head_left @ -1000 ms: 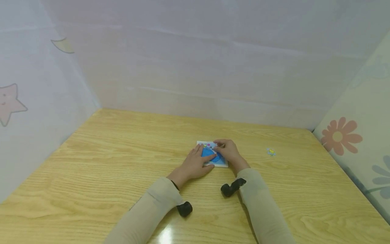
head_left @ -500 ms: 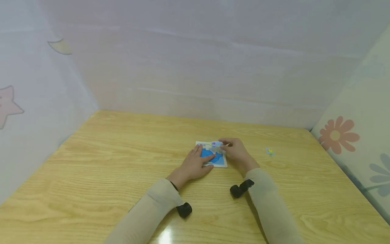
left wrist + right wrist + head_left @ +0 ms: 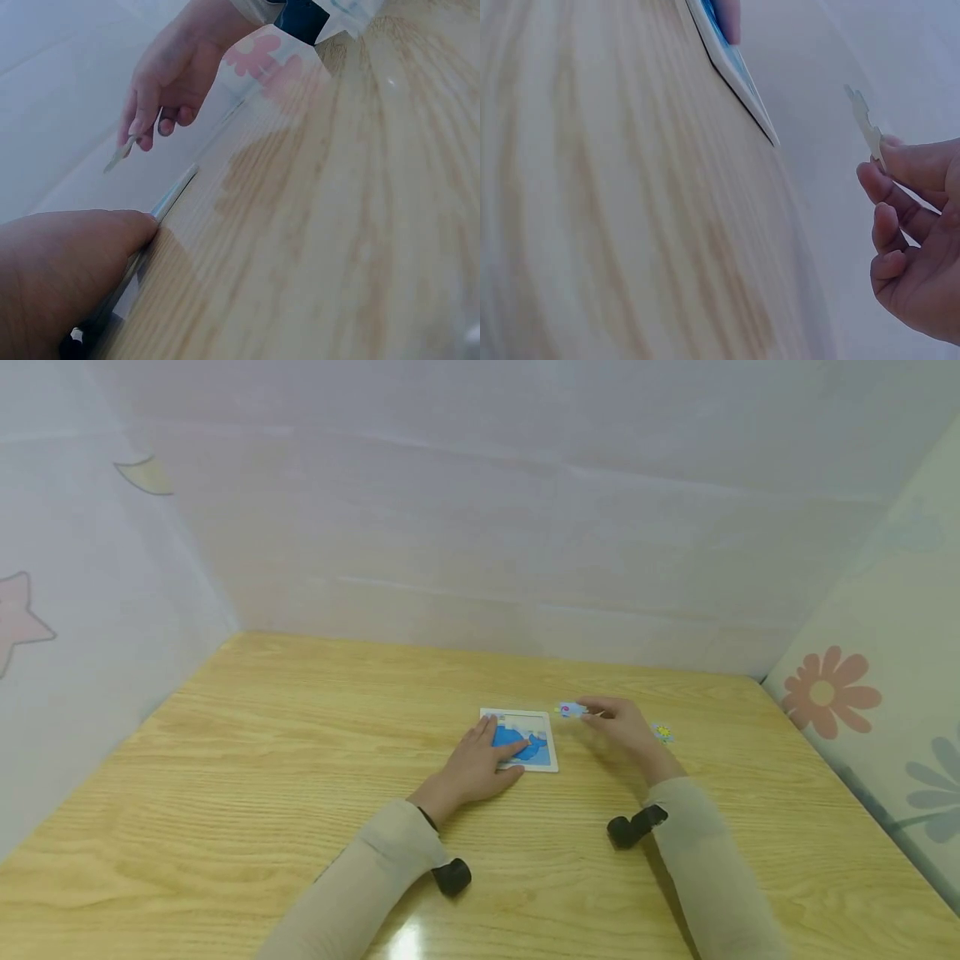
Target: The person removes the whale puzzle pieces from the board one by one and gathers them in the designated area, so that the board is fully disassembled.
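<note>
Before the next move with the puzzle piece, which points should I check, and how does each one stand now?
1. Right hand pinches the puzzle piece firmly: ok, the grip shows in both wrist views.
2. Piece is lifted clear of the table: ok.
3. Left hand rests flat on the puzzle board, steadying it: ok.
4. Piece is beside the board, not above it: ok.
5. The second loose piece lies apart from the hands: ok.
6. Which way the piece faces: cannot tell.

No readable text, labels, numbers or brands anywhere in view.
</note>
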The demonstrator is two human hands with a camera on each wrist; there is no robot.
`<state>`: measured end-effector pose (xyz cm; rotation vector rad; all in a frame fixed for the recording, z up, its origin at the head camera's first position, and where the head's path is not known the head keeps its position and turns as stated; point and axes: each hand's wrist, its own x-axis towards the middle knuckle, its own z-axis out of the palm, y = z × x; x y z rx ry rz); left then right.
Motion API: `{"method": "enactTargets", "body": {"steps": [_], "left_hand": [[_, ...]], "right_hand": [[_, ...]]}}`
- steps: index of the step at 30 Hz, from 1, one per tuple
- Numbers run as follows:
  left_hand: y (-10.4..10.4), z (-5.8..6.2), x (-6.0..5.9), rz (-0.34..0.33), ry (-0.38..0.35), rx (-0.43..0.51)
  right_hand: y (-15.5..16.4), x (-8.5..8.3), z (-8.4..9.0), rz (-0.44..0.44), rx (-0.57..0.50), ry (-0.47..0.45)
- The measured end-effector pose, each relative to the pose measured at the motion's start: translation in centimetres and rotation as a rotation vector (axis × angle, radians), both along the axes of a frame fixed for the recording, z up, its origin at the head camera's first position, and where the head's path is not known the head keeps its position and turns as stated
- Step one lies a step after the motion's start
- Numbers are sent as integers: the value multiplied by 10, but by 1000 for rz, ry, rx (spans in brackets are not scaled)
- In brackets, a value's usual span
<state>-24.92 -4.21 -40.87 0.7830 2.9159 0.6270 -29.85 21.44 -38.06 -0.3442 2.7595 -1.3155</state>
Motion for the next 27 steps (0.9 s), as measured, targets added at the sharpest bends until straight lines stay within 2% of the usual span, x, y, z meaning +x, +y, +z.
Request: {"method": "enactTargets", "body": {"steps": [7, 17, 27], "left_hand": [[0, -2, -1, -4, -2, -5], [0, -1, 0, -10, 7, 3], [0, -2, 0, -5, 16, -2]], "right_hand": [[26, 4, 3, -12, -1, 11], [68, -2, 0, -32, 51, 51], [84, 1, -4, -44, 25, 24]]}}
